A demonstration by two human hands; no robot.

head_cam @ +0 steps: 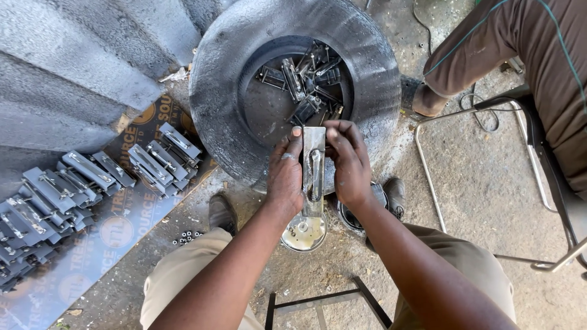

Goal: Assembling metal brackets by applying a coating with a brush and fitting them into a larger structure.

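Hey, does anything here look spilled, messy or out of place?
Yes. Small dark nuts lie loose on the ground by the left shoe. Metal parts sit jumbled inside the tyre, unlike the neat rows of plates on the board.

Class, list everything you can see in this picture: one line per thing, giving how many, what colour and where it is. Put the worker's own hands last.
Metal latch plate: one, grey, held upright between both hands.
Tyre: one, black, on the ground ahead.
Loose metal parts: a pile, dark grey, inside the tyre's hollow.
Finished plates: many, grey, in rows on a printed board at left.
Round tin: one, pale, on the ground under the hands.
Small nuts: a few, dark, on the ground by the left foot.
Metal frame chair: one, at right, with another person's leg on it.
Left hand: grips the plate's left edge.
Right hand: fingers on its top right.
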